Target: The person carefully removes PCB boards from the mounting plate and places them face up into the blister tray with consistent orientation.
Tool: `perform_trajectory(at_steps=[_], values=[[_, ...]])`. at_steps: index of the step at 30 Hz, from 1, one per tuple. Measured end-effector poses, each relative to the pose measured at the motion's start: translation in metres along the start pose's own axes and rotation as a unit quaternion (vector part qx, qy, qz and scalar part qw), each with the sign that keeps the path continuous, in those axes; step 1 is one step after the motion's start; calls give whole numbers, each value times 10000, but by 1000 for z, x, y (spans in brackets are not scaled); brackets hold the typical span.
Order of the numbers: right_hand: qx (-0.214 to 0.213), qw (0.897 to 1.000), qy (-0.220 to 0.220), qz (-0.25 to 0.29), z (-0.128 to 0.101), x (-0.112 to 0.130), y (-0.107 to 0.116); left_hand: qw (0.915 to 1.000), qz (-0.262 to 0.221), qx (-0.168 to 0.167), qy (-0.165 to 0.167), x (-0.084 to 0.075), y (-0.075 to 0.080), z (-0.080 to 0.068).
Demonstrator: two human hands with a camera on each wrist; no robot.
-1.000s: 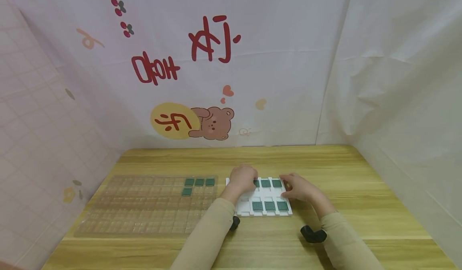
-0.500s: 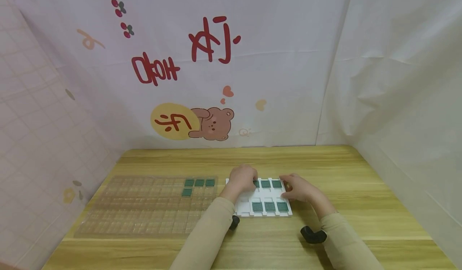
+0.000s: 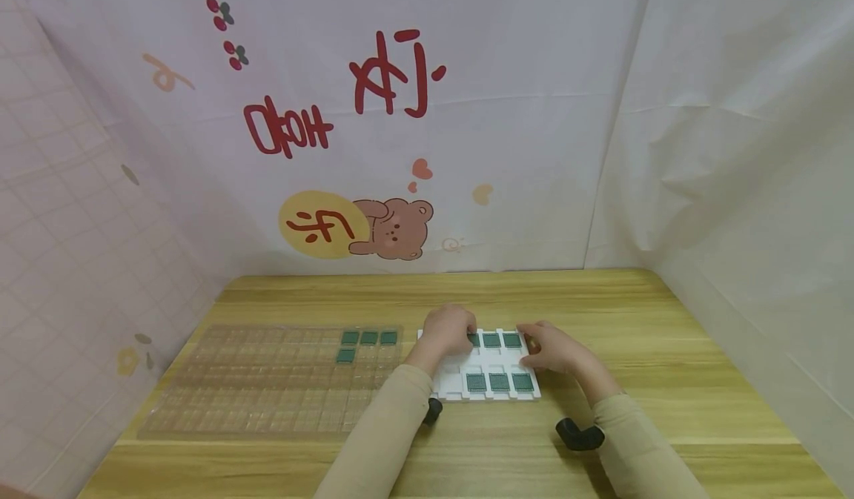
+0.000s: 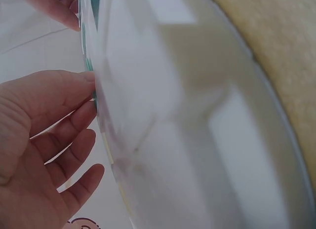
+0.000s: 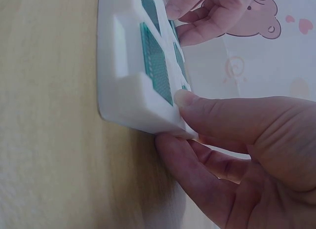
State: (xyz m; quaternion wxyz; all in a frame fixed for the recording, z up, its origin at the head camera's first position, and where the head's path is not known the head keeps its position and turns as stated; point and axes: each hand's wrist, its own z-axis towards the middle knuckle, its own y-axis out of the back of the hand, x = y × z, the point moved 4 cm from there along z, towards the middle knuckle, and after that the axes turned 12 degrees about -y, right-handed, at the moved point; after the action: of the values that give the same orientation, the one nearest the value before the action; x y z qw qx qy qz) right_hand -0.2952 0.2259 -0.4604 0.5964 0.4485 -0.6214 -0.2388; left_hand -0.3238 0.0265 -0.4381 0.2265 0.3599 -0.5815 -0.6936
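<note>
A white tray (image 3: 494,359) with square pockets lies on the table, holding several green chips (image 3: 499,382). My left hand (image 3: 450,330) reaches over its far left part. In the left wrist view, the thumb and index fingertips pinch a small green chip (image 4: 95,96) at the tray, mostly hidden by the fingers; the other fingers are loosely bent. My right hand (image 3: 555,348) grips the tray's right end. In the right wrist view, its thumb (image 5: 197,108) rests at the upper edge and the index finger lies against the outer side.
A large clear compartment tray (image 3: 267,388) lies on the left of the wooden table (image 3: 480,454), with several green chips (image 3: 369,337) near its far right corner. Black curved pieces (image 3: 579,435) sit by both wrists. A printed white cloth (image 3: 520,128) hangs behind the table.
</note>
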Motion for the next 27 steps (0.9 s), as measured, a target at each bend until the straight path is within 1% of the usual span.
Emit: perform_trajectory(at_steps=[4,7,11,17,27], values=[[-9,10000,19,-21,-1,0,1,10000,-53,18,9,1,0,0],[-21,10000,13,-22,-1,1,1,9997,-218,34,104,3,-3,1],[4,10000,-54,30,-1,1,1,9990,-430,-61,138,4,-2,3],[53,10000,-65,25,0,1,2,9986,-516,-103,77,-2,7,1],[132,9997,-131,173,-1,1,3,9980,-480,-336,-230,-11,15,0]])
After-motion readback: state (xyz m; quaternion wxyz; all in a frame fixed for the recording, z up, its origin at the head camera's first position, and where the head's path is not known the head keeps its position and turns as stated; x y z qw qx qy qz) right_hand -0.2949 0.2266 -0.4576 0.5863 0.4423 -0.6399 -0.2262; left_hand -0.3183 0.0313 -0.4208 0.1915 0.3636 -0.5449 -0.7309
